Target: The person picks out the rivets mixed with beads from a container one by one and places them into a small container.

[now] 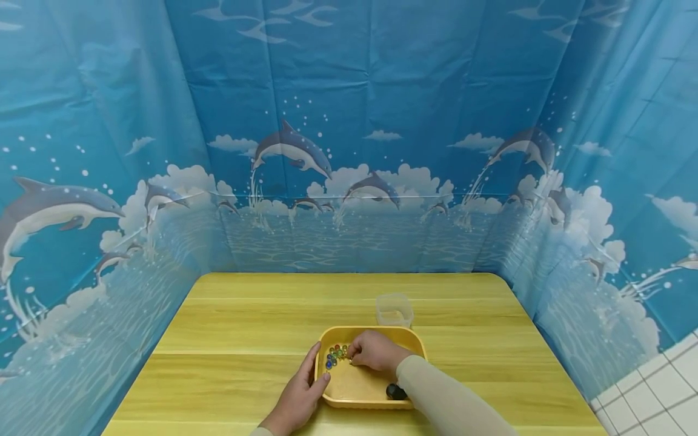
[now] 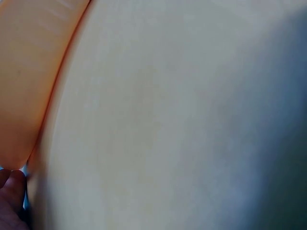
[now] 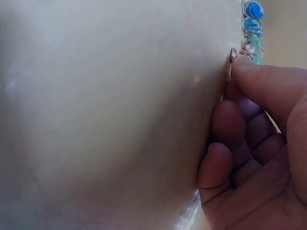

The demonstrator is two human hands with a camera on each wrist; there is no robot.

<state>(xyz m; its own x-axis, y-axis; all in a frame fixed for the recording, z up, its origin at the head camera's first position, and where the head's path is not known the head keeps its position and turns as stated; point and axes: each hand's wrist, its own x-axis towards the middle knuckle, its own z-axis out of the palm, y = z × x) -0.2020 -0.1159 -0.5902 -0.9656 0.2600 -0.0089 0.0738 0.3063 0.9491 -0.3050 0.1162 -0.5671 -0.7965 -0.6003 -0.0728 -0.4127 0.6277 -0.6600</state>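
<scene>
A yellow tray (image 1: 349, 403) lies on the table with several colored glass marbles (image 1: 336, 353) grouped at its back left. My left hand (image 1: 299, 393) grips the tray at its left side, thumb at the front left corner; fingertips show beside the tray wall (image 2: 36, 62) in the left wrist view. Inside the tray, my right hand (image 1: 376, 351) pinches a small shiny loop-shaped piece (image 3: 233, 53) between thumb and finger, close to the marbles. I cannot tell what that piece is. Its other fingers are curled near the tray floor.
A clear plastic box (image 1: 394, 310) stands just behind the tray. At the tray's front right lies a black object (image 1: 395, 392), partly covered by the right sleeve (image 1: 447, 396). Blue dolphin-print curtains (image 1: 349, 236) enclose the wooden table (image 1: 229, 339) at the back and sides.
</scene>
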